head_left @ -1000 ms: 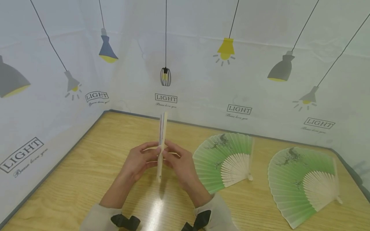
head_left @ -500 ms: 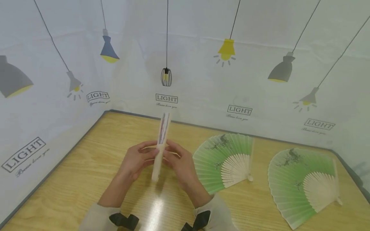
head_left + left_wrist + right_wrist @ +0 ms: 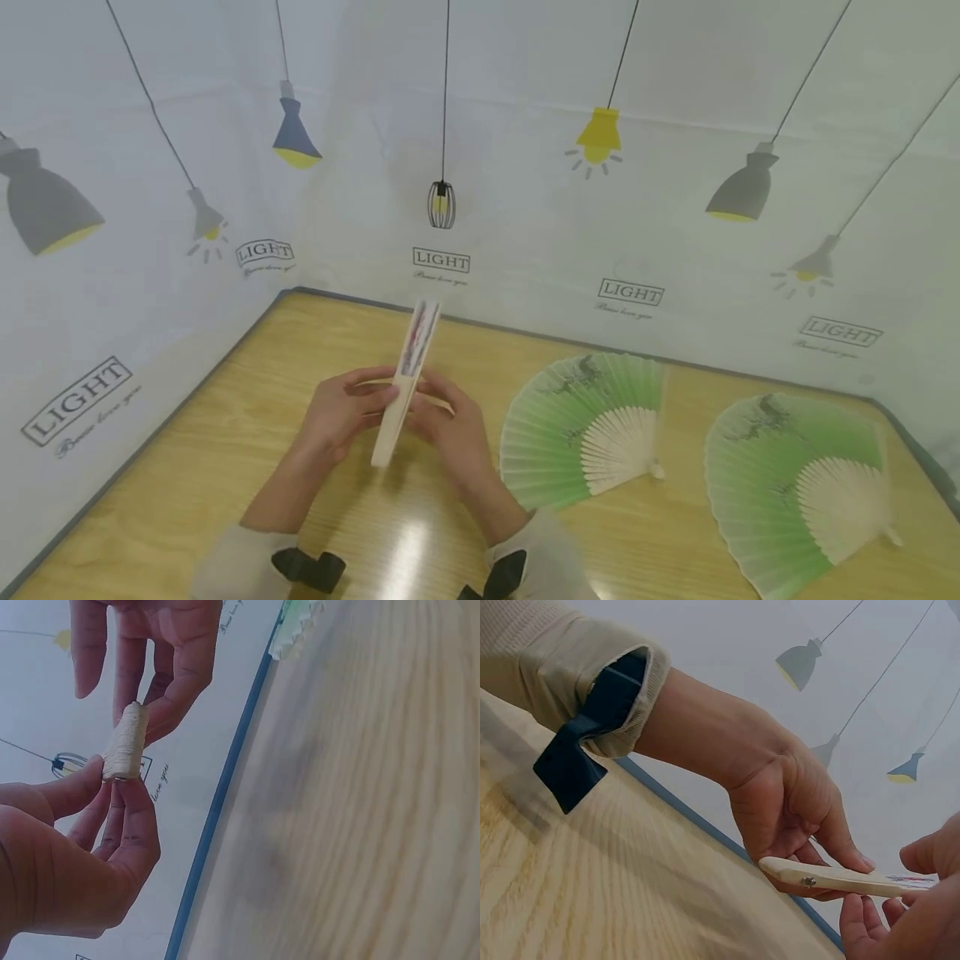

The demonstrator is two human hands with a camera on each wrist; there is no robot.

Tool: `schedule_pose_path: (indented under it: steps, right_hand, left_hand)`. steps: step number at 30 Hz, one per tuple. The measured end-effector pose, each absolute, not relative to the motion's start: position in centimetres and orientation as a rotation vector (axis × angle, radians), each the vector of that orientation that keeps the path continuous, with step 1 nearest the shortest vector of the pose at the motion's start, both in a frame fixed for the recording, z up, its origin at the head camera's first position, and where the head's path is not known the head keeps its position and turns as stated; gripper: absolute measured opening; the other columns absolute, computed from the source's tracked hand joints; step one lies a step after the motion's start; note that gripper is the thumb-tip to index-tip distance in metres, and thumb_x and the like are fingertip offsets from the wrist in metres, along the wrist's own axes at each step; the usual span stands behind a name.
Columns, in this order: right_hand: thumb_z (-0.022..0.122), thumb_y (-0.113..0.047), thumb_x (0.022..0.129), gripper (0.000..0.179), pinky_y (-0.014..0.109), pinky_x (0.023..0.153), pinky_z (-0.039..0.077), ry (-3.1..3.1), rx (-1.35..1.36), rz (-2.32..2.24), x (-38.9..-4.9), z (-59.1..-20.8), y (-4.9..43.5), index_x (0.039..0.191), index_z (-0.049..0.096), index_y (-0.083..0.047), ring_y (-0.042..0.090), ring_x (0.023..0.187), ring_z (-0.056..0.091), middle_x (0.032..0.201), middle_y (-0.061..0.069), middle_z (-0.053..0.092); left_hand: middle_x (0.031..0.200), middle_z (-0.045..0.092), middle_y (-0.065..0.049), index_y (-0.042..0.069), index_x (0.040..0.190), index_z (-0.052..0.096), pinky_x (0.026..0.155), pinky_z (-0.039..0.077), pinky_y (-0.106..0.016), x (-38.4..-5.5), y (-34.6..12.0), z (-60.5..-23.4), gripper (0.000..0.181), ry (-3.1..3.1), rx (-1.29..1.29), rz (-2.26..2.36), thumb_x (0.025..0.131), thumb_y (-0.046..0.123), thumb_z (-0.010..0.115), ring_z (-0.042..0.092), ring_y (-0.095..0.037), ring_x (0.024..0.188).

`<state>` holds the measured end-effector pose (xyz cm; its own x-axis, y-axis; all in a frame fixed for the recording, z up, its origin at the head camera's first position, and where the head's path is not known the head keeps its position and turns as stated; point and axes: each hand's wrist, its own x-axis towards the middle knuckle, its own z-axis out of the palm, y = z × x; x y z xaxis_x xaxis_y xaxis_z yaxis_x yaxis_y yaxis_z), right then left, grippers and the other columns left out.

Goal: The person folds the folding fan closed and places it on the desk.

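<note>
A folded folding fan point(image 3: 392, 417) with pale wooden ribs is held slanted above the table, its pivot end toward the person. Grey and red print shows on its folded leaf. My left hand point(image 3: 337, 412) pinches it from the left, with the thumb on the outer rib. From the right, my right hand point(image 3: 450, 417) holds it with bent fingers at its edge. In the right wrist view a small metal rivet shows at the near end of the fan point(image 3: 832, 877). The left wrist view shows the rounded end of the fan point(image 3: 126, 746) between both hands.
Two opened green folding fans lie on the wooden table point(image 3: 225, 400) to the right: one fan point(image 3: 543, 433) beside the right forearm, another fan point(image 3: 757, 492) farther right. White cloth point(image 3: 517, 208) printed with lamps stands behind the table's dark edge.
The folded fan has turned from nearly edge-on to show more of its flat side, its near end swinging left. Both hands shift slightly left in view and keep hold of it.
</note>
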<state>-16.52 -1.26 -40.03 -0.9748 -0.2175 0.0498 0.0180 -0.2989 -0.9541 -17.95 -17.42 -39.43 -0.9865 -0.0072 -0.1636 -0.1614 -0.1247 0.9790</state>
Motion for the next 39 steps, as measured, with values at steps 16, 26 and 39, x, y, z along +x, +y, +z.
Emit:
schedule_pose_path:
  steps: [16, 26, 39]
  right_hand:
    - [0.055, 0.000, 0.095, 0.041, 0.038, 0.096, 0.049, 1.568, -0.132, -2.482, -17.2, -42.6, -5.6, 0.135, 0.047, 0.006, 0.032, 0.115, 0.056, 0.136, 0.021, 0.049]
    - [0.055, -0.004, 0.096, 0.046, 0.037, 0.103, 0.042, 1.513, -0.070, -2.455, -17.5, -43.6, -7.2, 0.140, 0.043, 0.002, 0.030, 0.124, 0.048, 0.137, 0.018, 0.049]
    - [0.051, -0.002, 0.096, 0.043, 0.039, 0.101, 0.045, 1.459, -0.017, -2.392, -18.7, -43.6, -7.9, 0.138, 0.043, 0.007, 0.032, 0.121, 0.050, 0.134, 0.023, 0.049]
  left_hand:
    - [0.099, 0.069, -0.015, -0.010, 0.128, 0.053, 0.074, 0.058, -0.030, -20.5, -21.0, -40.9, 0.043, 2.118, -0.383, 2.133, 0.089, 0.001, 0.067, 0.068, -0.015, 0.081]
    - [0.099, 0.068, -0.021, -0.014, 0.125, 0.053, 0.071, 0.058, -0.029, -21.5, -22.1, -41.8, 0.042, 2.205, -0.445, 2.040, 0.088, 0.000, 0.067, 0.068, -0.017, 0.081]
    - [0.095, 0.069, -0.022, -0.008, 0.106, 0.068, 0.056, 0.055, -0.022, -21.6, -22.4, -41.1, 0.030, 2.649, -0.571, 1.592, 0.082, 0.009, 0.076, 0.063, -0.013, 0.067]
